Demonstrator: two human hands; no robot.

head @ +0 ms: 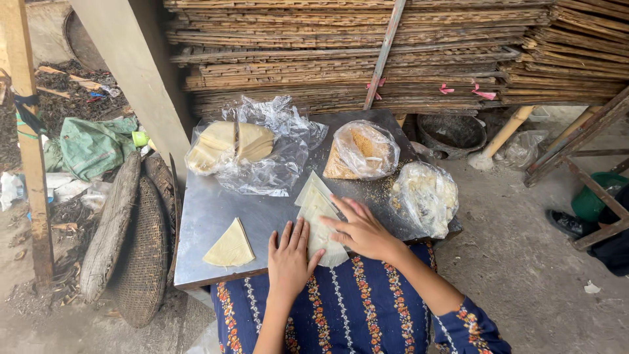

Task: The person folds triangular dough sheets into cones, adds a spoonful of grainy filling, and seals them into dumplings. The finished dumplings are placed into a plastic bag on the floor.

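Dough sheet (319, 219), pale, thin and long, lies on the near edge of your steel table (209, 216), and both your hands rest flat on it. Your left hand (289, 257) presses its near end with fingers together and straight; your right hand (361, 231) lies across it, fingers spread. A folded triangular wedge (229, 246) sits well to the left. Behind are crinkled clear bags: stacked wedges (226, 145), brown crumbs (362, 152), pale lumps (427, 195).
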